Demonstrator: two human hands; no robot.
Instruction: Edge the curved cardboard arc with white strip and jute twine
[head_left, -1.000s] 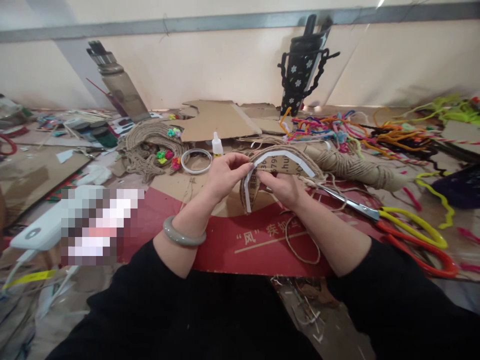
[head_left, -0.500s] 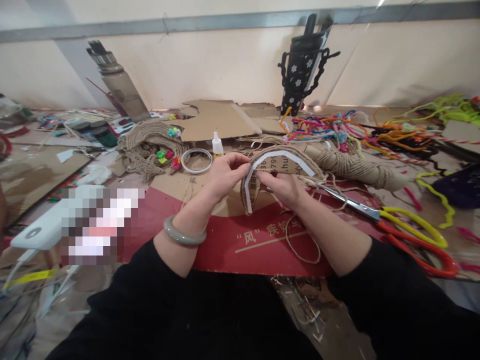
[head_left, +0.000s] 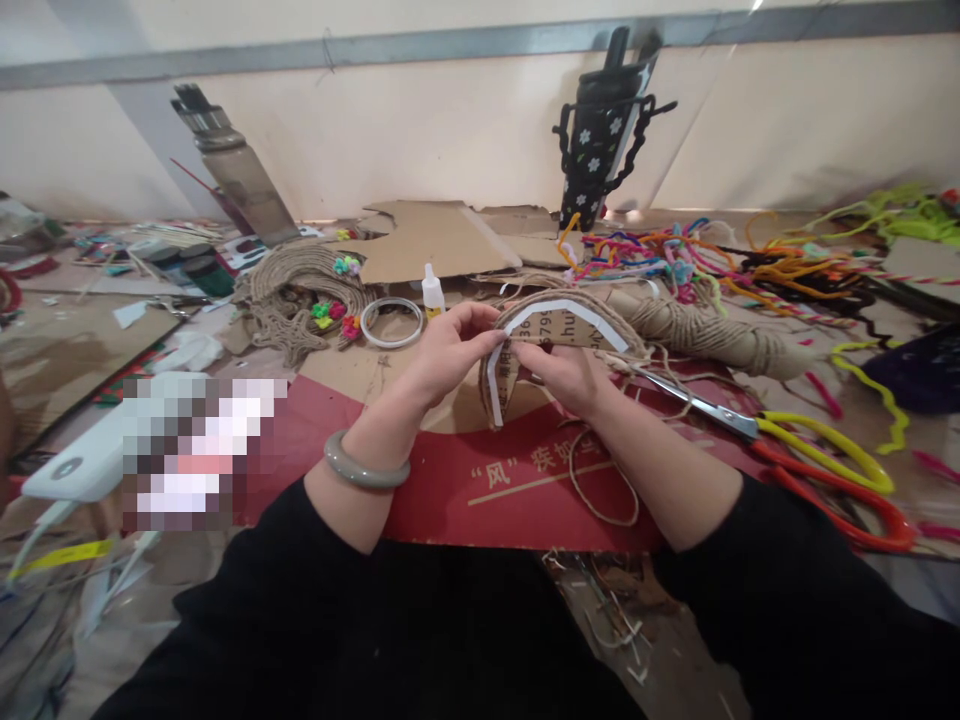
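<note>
One white bottle (head_left: 432, 290) behind hands (head_left: 451, 352)

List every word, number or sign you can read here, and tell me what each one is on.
"“风” 疾如": red cardboard sheet; the next character is unclear.
".hui": cardboard arch.
"36" and "799": same cardboard arch; neighbouring print is blurred or covered.
Too small or blurred to read: the yellow label on the white dropper bottle and the yellow tag by the white cable.

Arched, dark-printed cardboard piece (head_left: 574, 328), hump upward, held in fingers (head_left: 480, 322); white strip (head_left: 564, 307) along curve, brown twine (head_left: 551, 294) outside.
</note>
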